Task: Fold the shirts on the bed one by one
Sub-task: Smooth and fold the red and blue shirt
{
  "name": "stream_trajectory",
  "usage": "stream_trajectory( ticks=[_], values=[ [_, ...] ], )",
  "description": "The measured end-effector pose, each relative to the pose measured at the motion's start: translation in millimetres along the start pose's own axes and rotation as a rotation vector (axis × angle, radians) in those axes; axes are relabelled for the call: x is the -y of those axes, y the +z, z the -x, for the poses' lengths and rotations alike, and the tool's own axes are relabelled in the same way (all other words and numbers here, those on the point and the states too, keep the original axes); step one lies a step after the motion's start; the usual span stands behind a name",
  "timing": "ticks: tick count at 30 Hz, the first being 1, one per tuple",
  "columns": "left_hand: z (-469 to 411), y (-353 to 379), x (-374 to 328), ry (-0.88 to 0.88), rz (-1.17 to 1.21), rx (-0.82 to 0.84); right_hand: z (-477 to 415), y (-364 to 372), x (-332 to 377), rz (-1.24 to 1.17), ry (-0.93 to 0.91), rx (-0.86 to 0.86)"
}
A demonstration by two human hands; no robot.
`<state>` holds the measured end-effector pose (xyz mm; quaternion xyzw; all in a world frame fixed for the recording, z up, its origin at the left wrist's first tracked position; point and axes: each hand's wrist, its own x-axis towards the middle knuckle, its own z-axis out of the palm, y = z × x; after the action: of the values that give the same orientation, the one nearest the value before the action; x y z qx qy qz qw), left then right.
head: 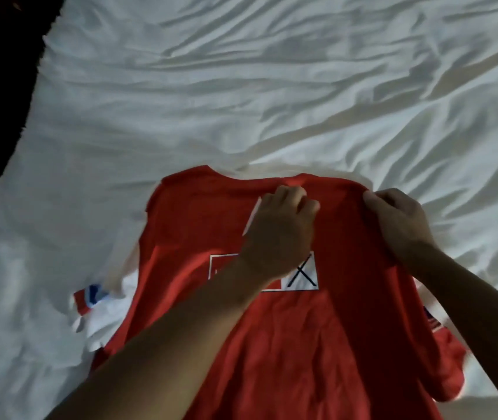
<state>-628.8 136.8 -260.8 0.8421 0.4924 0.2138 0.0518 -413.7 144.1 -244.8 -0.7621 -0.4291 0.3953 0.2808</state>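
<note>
As fingers (294, 194) of the left hand (281, 231) pinch cloth just below the collar and those of the right hand (399, 222) clench its shoulder edge, the red printed T-shirt (287, 344) lies spread on the rumpled white bed (241, 101), over a white shirt (114, 301); it looks light and limp, best taken at both shoulders
</note>
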Motion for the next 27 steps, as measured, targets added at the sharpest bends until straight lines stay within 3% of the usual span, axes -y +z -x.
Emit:
stream_trajectory(
  ticks=[2, 7, 11, 14, 18, 20, 23, 27],
  values=[
    [-5.1, 27.7, -30.5, 0.010, 0.076, 0.079, 8.1, -15.1, -5.1, -0.150, 0.078, 0.098],
    [-8.6, 60.7, -54.6, -0.127, 0.222, 0.139, 38.0, -52.6, -37.9, -0.120, 0.252, 0.355],
    [-4.0, 66.0, -53.3, -0.095, 0.173, 0.190, 52.9, -70.5, -49.9, -0.165, 0.167, 0.161],
    [-3.5, 69.1, -54.5, -0.077, 0.078, 0.226, 64.1, -81.8, -43.7, -0.204, 0.145, 0.212],
    [-4.2, 71.8, -56.7, -0.073, -0.025, 0.258, 75.0, -105.5, -51.5, 0.077, 0.151, 0.464],
    [-2.4, 72.0, -54.2, -0.077, -0.050, 0.259, 76.7, -113.8, -57.0, 0.073, 0.159, 0.353],
    [-1.6, 74.5, -55.7, -0.093, -0.045, 0.248, 74.9, -136.5, -66.5, -0.204, 0.241, 0.112],
    [-2.6, 75.7, -58.0, -0.104, -0.044, 0.246, 73.2, -150.9, -79.8, -0.588, 0.370, 0.017]
  ],
)
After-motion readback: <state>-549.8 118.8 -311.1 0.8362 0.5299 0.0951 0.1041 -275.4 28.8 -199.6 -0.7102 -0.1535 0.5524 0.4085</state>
